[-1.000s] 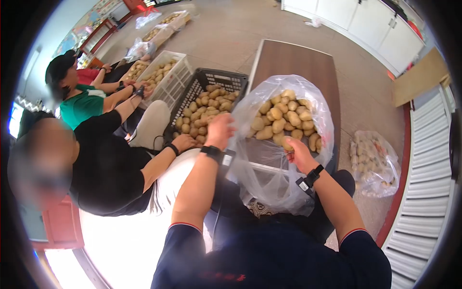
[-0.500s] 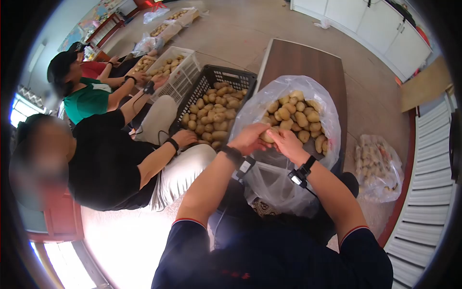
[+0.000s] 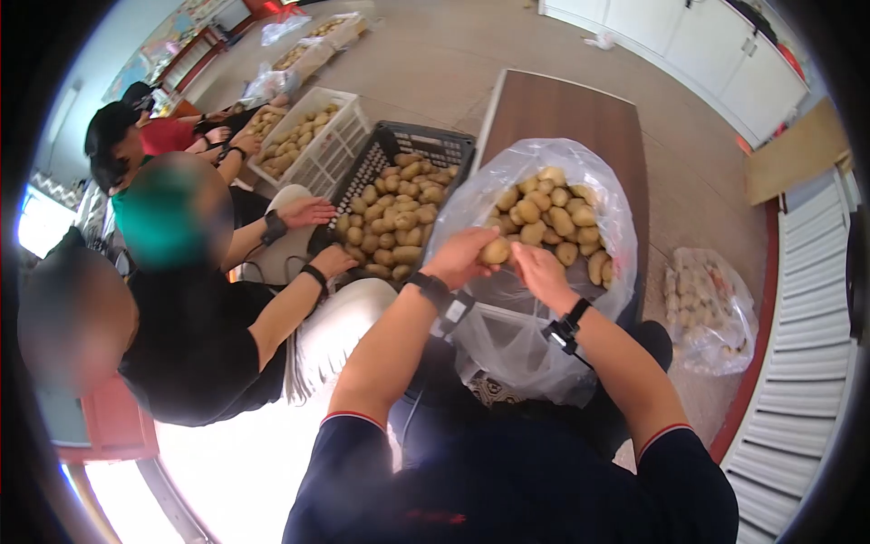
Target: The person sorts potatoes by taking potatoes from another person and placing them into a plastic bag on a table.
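Note:
My left hand [image 3: 460,257] is closed around a potato [image 3: 496,251], held over the near part of a clear plastic bag [image 3: 458,204]. Close to the potato's right side is my right hand [image 3: 542,270], its fingers stretched out; whether the fingertips touch the potato I cannot make out. Several loose potatoes [image 3: 548,216] lie in the open bag just beyond both hands. Each wrist wears a dark band with a small device.
A brown board table [image 3: 562,113] extends behind the bag. To the left, a black crate [image 3: 426,136] and a white crate [image 3: 340,145] hold potatoes, with seated people beside them. Another bag of potatoes [image 3: 711,313] lies on the floor at right.
The potato shows more fully now in my left hand, and my right fingers have eased off it. The neighbouring person's one hand has lifted beside the black crate.

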The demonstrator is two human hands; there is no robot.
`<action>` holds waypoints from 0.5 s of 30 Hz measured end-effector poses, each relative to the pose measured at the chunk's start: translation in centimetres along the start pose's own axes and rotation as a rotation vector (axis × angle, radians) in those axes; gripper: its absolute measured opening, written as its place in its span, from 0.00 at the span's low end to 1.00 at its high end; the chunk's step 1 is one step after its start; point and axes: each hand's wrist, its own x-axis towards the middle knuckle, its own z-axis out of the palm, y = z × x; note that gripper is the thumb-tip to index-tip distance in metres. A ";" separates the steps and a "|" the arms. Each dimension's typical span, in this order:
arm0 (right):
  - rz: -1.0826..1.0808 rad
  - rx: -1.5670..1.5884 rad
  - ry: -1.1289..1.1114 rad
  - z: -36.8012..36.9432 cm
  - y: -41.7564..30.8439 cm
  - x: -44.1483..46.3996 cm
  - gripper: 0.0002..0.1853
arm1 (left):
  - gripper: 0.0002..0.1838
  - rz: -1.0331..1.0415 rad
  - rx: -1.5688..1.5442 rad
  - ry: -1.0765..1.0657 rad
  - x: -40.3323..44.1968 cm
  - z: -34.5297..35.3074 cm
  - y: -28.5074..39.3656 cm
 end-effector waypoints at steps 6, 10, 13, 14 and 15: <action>-0.204 -0.445 0.213 -1.4 5.8 -0.7 0.13 | 0.17 0.084 -0.143 0.103 0.0 -1.8 0.9; -0.248 -0.792 0.230 -2.4 8.4 -1.1 0.18 | 0.17 0.137 -0.376 0.261 0.7 -3.7 1.3; -0.293 -0.904 0.217 -2.3 8.9 -1.6 0.19 | 0.18 0.173 -0.493 0.370 1.2 -6.1 0.9; -0.246 -0.936 0.221 -2.1 8.8 -1.8 0.18 | 0.18 0.189 -0.547 0.422 1.3 -7.1 0.7; -0.199 -0.968 0.225 -2.0 8.6 -1.9 0.18 | 0.19 0.219 -0.569 0.432 1.9 -8.7 0.0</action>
